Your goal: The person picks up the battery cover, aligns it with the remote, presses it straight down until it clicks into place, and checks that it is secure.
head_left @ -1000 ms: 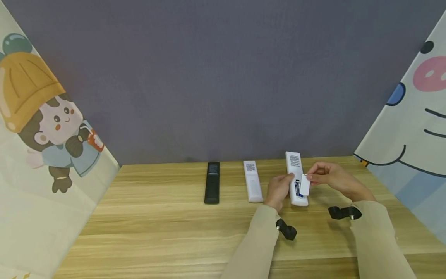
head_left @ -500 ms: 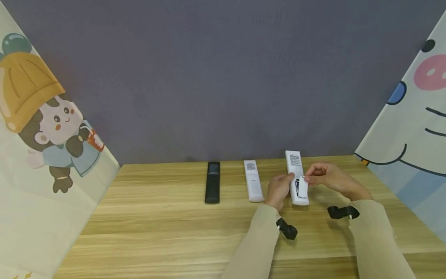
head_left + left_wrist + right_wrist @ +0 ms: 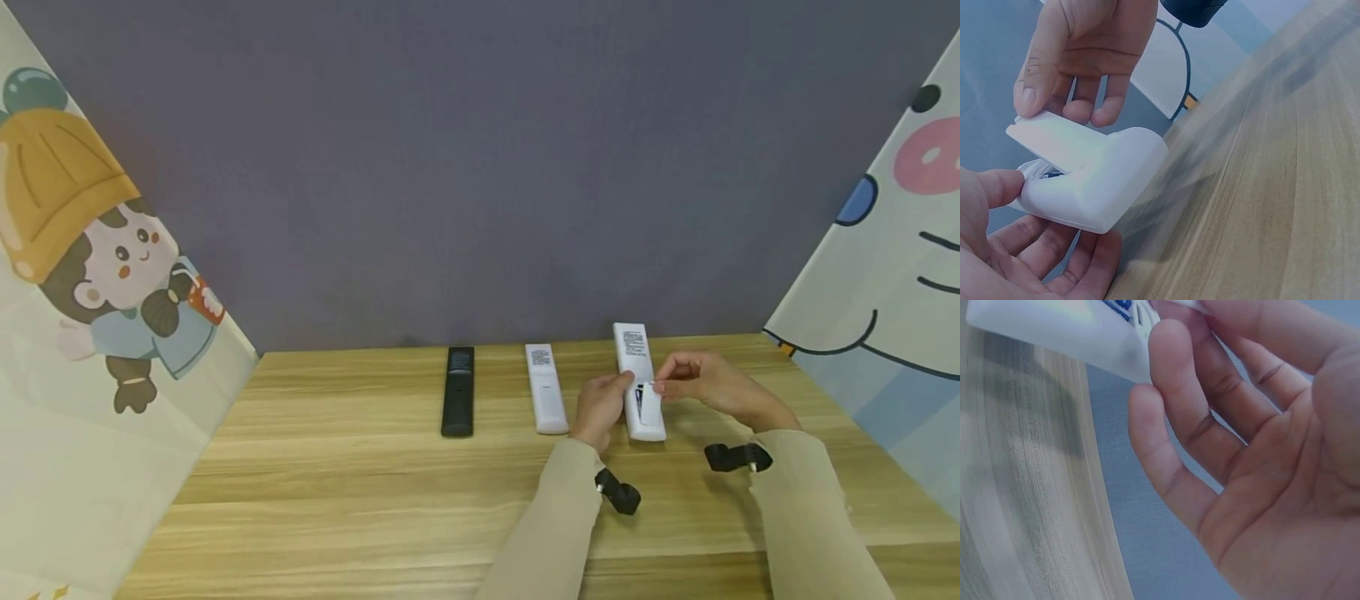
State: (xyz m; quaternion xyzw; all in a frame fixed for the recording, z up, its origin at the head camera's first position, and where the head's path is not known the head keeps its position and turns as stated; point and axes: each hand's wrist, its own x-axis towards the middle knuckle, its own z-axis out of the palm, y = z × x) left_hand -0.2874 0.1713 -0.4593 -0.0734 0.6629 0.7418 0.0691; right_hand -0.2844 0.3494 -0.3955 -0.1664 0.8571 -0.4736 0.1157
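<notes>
My left hand [image 3: 600, 406] grips a white remote control [image 3: 632, 343] along its left side, back facing up and raised off the table. Between thumb and fingers, my right hand [image 3: 705, 387] pinches the upper end of a white battery cover [image 3: 651, 405]. The cover's lower end meets the remote near its bottom edge, and the rest slants above the battery compartment, partly hiding it. In the left wrist view the cover [image 3: 1060, 142] stands tilted over the remote [image 3: 1116, 181]. Blue batteries [image 3: 1121, 306] show in the right wrist view.
Left of my hands, a second white remote [image 3: 546, 392] lies back up on the wooden table [image 3: 337, 483]. Farther left lies a black remote [image 3: 457, 396]. A grey panel [image 3: 480, 167] rises behind the table, with cartoon-printed panels on both sides.
My right hand has brought the cover slightly left and down over the compartment, so less of the batteries shows. The left hand keeps its grip on the remote.
</notes>
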